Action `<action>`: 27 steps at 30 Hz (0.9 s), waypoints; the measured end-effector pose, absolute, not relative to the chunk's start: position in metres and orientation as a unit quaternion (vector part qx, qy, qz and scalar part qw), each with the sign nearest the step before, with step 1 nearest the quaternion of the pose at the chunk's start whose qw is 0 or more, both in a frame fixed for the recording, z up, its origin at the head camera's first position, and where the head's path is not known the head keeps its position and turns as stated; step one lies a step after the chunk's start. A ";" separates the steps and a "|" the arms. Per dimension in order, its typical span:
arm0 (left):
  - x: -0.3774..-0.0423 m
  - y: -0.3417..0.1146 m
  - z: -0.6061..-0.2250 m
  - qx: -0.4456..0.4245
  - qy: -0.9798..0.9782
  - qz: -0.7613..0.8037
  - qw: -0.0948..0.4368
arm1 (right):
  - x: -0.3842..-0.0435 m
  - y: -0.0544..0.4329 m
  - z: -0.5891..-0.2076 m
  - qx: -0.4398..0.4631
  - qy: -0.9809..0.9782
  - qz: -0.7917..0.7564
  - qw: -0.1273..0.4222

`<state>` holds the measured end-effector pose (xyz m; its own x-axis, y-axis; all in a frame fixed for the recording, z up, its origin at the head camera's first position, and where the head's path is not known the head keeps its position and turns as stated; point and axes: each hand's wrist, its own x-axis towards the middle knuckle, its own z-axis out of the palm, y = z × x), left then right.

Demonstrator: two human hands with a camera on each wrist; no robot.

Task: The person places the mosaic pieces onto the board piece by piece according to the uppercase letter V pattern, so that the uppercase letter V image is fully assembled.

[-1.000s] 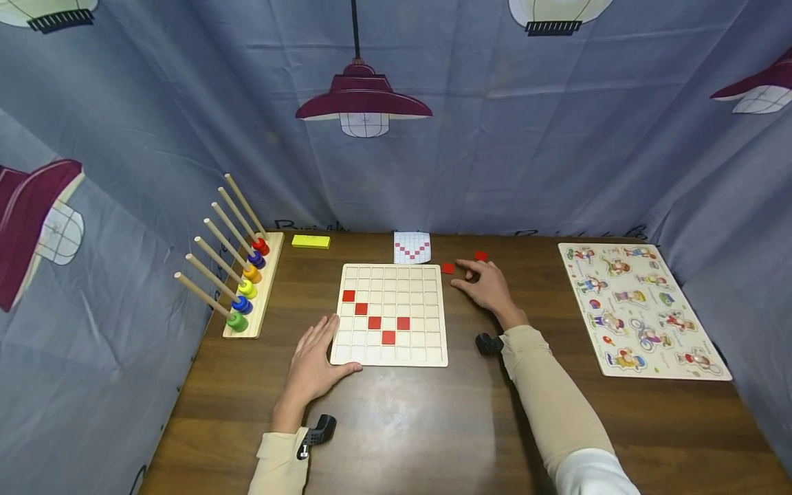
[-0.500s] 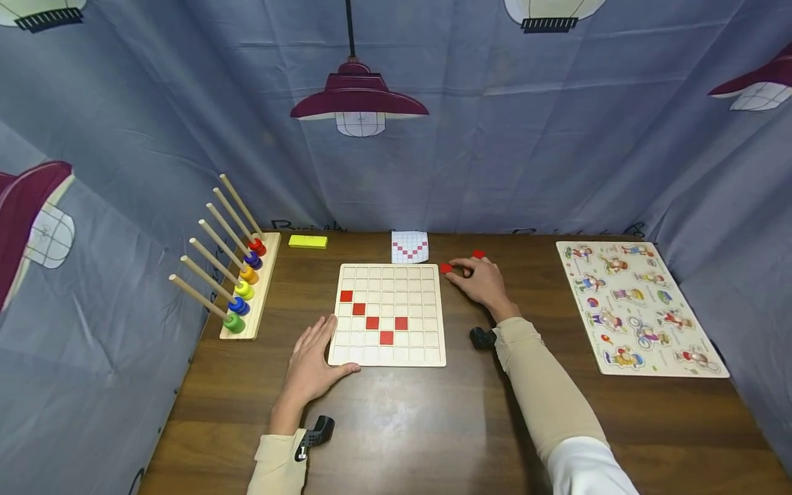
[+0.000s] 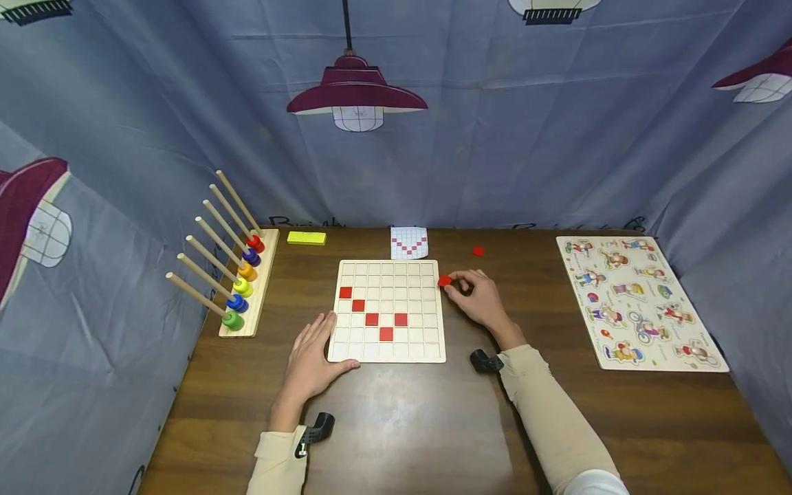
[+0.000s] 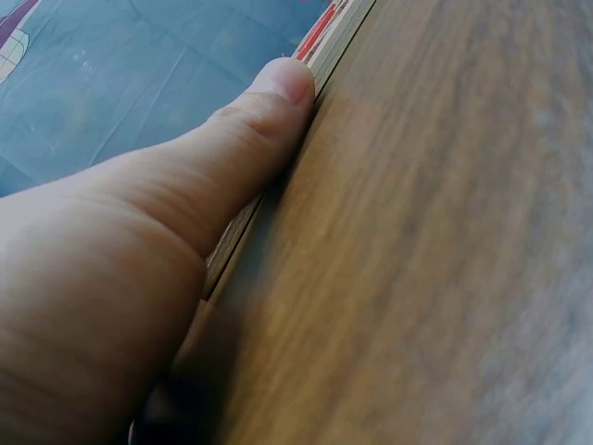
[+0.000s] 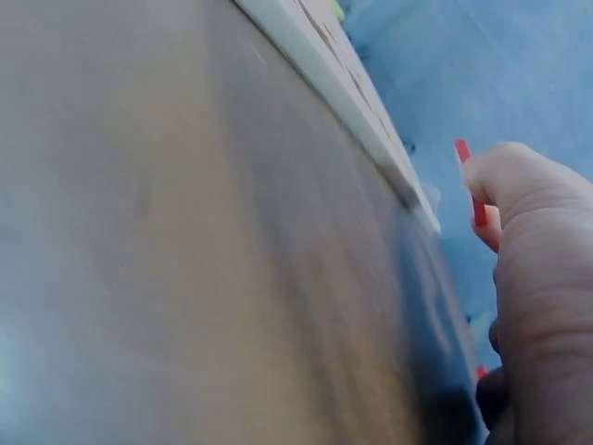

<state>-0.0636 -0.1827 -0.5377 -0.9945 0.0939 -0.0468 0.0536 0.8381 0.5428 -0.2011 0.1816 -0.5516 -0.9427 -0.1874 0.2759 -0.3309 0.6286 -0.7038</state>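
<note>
A pale wooden grid board [image 3: 411, 348] lies mid-table with several red squares set in its cells, forming a slanting line and one step back up. My left hand [image 3: 311, 361] rests along its lower left corner, fingers straight on the left side and thumb [image 4: 269, 102] against the near edge. Between thumb and fingertips my right hand [image 3: 481, 301] pinches a red square tile [image 3: 444, 280], just at the board's right edge; in the right wrist view the tile [image 5: 478, 209] is seen edge-on, off the table. Another red tile [image 3: 479, 251] lies behind that hand.
Behind the board lies a small pattern card [image 3: 409, 243] with a V of red squares. A yellow block [image 3: 306, 238] and a peg stand [image 3: 262, 275] with coloured rings are at the left. A picture puzzle board [image 3: 643, 302] lies at the right.
My right hand has taken hold of the red tile that lay beside the board's upper right corner, lifted it and brought it slightly nearer. The left hand stays in place.
</note>
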 end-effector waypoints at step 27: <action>-0.065 -0.183 -0.539 0.037 0.958 0.281 0.030 | -0.179 0.136 -0.543 0.279 -0.907 0.313 0.042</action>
<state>-0.0649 -0.1827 -0.5388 -0.9954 0.0884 -0.0371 0.0543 0.8388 0.5417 -0.1787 0.1362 -0.5434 -0.8412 -0.4791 0.2506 -0.5317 0.6492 -0.5439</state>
